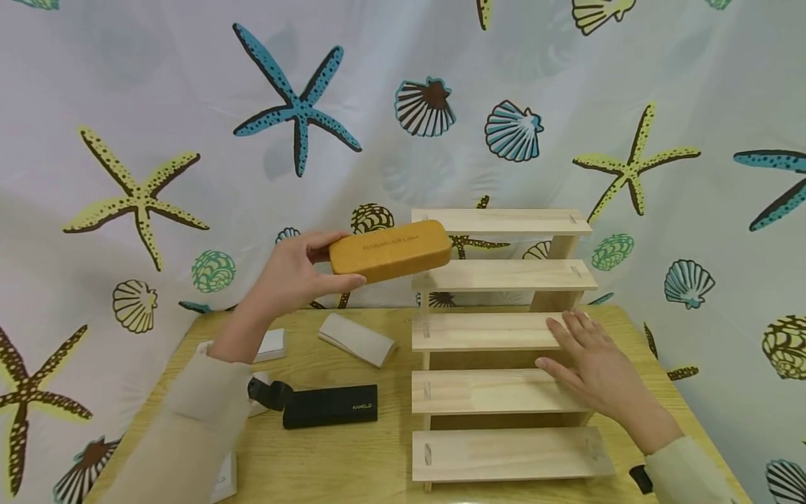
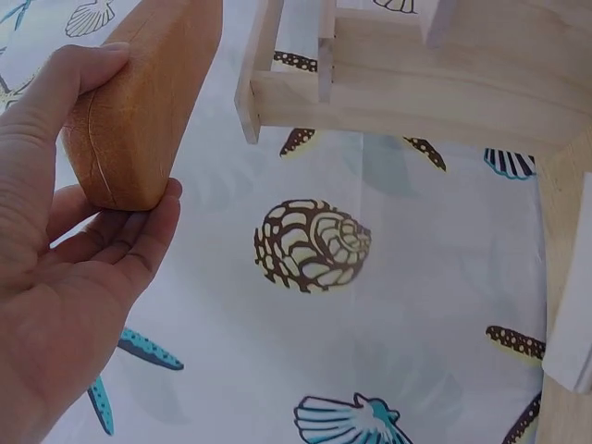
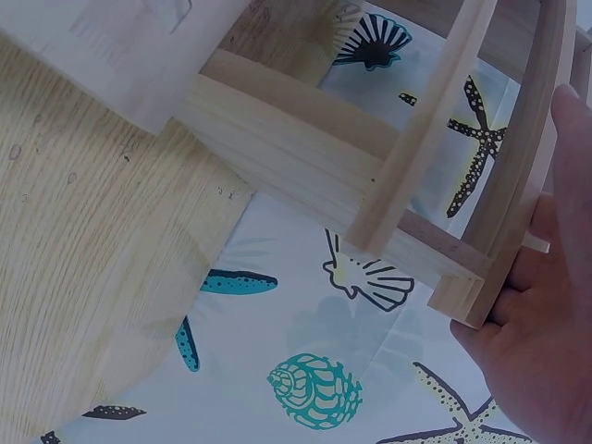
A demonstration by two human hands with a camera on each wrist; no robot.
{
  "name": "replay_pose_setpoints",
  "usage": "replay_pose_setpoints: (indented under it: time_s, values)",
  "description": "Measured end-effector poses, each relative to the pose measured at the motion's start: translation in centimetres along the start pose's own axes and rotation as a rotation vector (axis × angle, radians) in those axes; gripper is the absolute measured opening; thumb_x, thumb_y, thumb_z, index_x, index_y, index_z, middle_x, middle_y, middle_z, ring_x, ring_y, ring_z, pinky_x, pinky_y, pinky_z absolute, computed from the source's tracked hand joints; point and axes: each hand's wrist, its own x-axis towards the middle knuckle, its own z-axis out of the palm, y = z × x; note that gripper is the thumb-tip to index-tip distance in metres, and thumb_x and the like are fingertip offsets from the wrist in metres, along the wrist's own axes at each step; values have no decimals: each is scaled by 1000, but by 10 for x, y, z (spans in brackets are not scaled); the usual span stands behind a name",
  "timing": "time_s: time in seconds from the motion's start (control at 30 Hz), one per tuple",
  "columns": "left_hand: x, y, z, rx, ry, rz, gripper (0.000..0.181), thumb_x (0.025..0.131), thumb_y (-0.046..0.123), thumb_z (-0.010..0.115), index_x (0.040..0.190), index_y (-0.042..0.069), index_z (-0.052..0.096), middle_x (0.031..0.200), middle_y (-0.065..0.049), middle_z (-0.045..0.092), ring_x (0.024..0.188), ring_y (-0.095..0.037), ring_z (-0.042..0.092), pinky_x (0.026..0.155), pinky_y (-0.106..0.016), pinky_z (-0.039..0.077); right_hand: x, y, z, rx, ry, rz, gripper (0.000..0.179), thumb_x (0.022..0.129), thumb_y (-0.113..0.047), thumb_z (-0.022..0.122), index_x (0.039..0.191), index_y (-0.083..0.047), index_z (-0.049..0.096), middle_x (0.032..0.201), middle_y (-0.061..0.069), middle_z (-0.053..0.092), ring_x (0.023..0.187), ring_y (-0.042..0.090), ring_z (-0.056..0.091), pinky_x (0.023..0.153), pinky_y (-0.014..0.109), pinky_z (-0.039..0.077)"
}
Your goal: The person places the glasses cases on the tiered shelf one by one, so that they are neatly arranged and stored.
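My left hand (image 1: 292,273) holds a mustard-orange, oblong glasses case (image 1: 390,250) up by its left end. The case is in the air, overlapping the upper left of a tiered wooden rack (image 1: 497,330) in the head view. In the left wrist view, the thumb is on one side of the case (image 2: 139,111), fingers on the other, and a seam shows on its end. My right hand (image 1: 598,364) grips the right end of the rack's middle board. From the right wrist, the fingers go behind the edge of a wooden board (image 3: 518,194), so their tips are hidden.
Left of the rack, a black case (image 1: 330,406) and a pale flat case (image 1: 357,339) lie on the wooden table (image 1: 321,465). White boxes (image 1: 271,345) are partly covered by my left arm. A small black object (image 1: 641,479) lies near the right sleeve. Behind hangs a patterned curtain (image 1: 378,42).
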Motion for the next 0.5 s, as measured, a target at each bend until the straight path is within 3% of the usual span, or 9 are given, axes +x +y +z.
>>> replay_pose_setpoints:
  time_s: [0.2, 0.5]
  values:
    - [22, 11, 9, -23, -17, -4, 75, 84, 27, 91, 149, 8, 60, 139, -12, 67, 115, -27, 68, 91, -32, 56, 0, 0, 1, 1, 13, -12, 70, 108, -45, 58, 160, -1, 42, 163, 34, 37, 154, 54, 31, 123, 67, 28]
    - [49, 29, 31, -39, -42, 17, 72, 82, 24, 92, 146, 7, 63, 127, -12, 67, 105, -25, 65, 83, -30, 55, 1, 0, 1, -1, 22, -13, 68, 108, -44, 57, 160, -1, 43, 163, 34, 38, 153, 54, 32, 123, 67, 28]
